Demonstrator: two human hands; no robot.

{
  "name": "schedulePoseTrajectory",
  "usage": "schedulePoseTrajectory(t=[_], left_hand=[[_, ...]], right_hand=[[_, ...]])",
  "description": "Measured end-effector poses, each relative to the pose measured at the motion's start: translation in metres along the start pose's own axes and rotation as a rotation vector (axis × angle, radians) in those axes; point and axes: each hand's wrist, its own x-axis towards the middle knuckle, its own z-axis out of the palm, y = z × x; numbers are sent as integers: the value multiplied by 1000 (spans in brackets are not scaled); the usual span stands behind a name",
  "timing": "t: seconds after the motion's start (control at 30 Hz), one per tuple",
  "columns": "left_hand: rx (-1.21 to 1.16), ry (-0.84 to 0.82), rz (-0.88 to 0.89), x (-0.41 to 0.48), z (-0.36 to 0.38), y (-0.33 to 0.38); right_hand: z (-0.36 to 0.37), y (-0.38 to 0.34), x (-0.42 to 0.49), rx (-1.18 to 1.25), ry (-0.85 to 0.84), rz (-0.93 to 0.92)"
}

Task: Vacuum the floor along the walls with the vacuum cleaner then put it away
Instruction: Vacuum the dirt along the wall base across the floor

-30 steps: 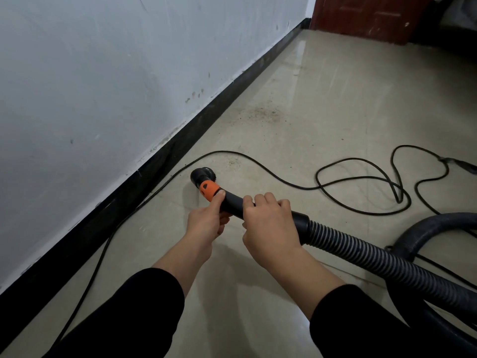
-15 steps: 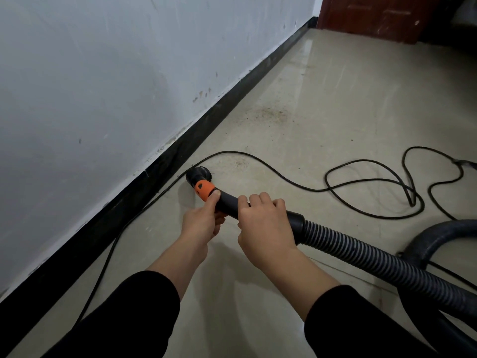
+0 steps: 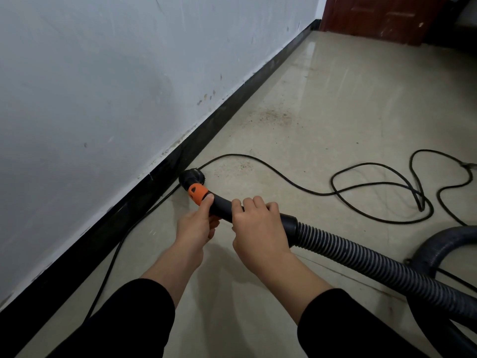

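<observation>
nozzle at the skirting, cord alongside

one black power cord [image 3: 284, 180] lay in the way. it ran along the floor's left edge beside the black skirting board [image 3: 232, 104] and passed close by the nozzle. from there it swung out across the floor [image 3: 335, 104] into loose loops toward the right edge. one patch of brown grit [image 3: 273, 117] lay farther along, near the skirting and well apart from the nozzle. one dark red door [image 3: 382, 16] stood at the far end, and a scuffed white wall [image 3: 103, 86] rose above the skirting.

the vacuum's round brush nozzle [image 3: 193, 177] sat at the floor's left edge, just beside the skirting; whether it touched the floor could not be told. behind it came one orange collar [image 3: 197, 194], one rigid black tube [image 3: 222, 206] and one ribbed grey hose [image 3: 361, 259] trailing toward the bottom right corner.

two hands in black sleeves [image 3: 124, 321] held it. the left hand [image 3: 195, 227] gripped the tube at the collar with its thumb on top, and the right hand [image 3: 258, 226] was wrapped round the tube just behind.
</observation>
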Motion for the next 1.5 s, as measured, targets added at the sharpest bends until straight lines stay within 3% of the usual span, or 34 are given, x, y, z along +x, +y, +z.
schedulePoseTrajectory(t=[0.6,0.9,1.13,1.27,1.43,1.5], left_hand=[[-70,13,-47,8,13,4],[-142,-254,-112,-27,36,10],[-206,-315,-105,-67,67,33],[-156,-266,-109,-89,84,57],[-143,-159,-136,-127,84,104],[-141,-134,-157,-146,84,129]], right_hand=[[5,6,14,-49,-21,8],[-10,29,-8,-57,-22,47],[-49,74,-51,-8,10,27],[-78,119,-105,50,-110,221],[-135,160,-182,189,-270,746],[-164,159,-196,267,-277,824]])
